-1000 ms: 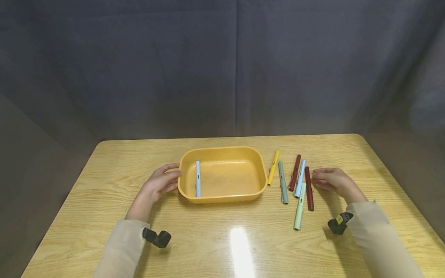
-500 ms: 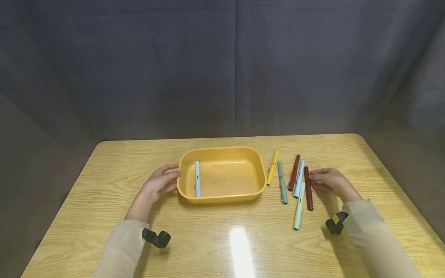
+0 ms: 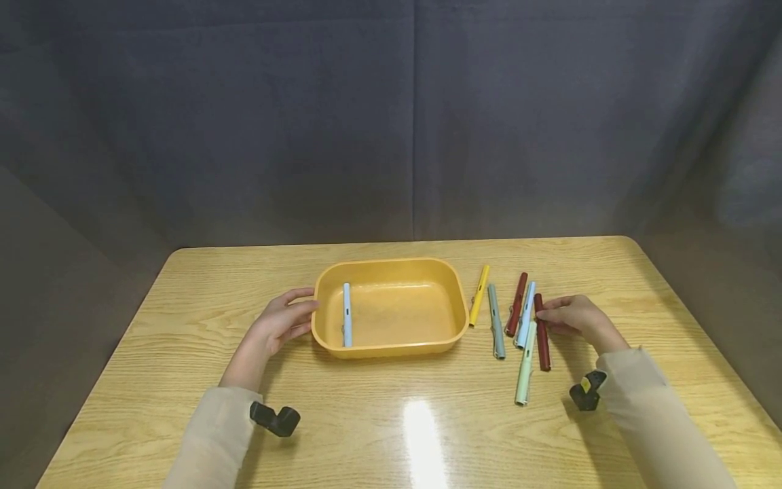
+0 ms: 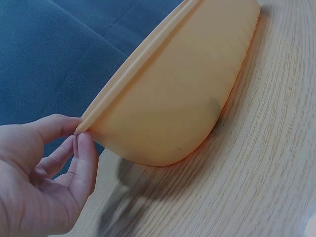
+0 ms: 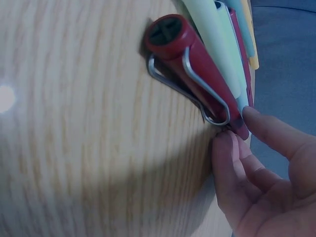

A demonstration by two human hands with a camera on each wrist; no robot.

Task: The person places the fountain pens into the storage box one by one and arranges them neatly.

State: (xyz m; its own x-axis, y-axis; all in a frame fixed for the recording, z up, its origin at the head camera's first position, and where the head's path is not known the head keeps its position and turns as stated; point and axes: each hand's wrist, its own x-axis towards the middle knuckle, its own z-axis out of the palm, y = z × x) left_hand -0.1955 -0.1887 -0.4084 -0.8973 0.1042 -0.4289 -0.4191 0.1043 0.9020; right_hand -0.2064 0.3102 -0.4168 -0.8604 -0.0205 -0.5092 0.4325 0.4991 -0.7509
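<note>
My left hand pinches the left rim of a yellow-orange plastic basin, thumb over the edge and fingertips under it. Inside, near the left end, lies a light blue pen. With its thumb and fingertips my right hand pinches a dark red capped pen from both sides. That pen's cap end, with a wire clip, points toward me on the table. Just left of it are a pale green pen, another light blue pen and a second dark red pen.
A grey-green pen and a yellow pen lie between the group and the basin's right end. Everything rests on a wooden table. Dark curtains stand behind and at both sides.
My right hand has moved left onto the near dark red pen, its thumb and fingers closing on it. The left hand and the basin have stayed nearly in place.
</note>
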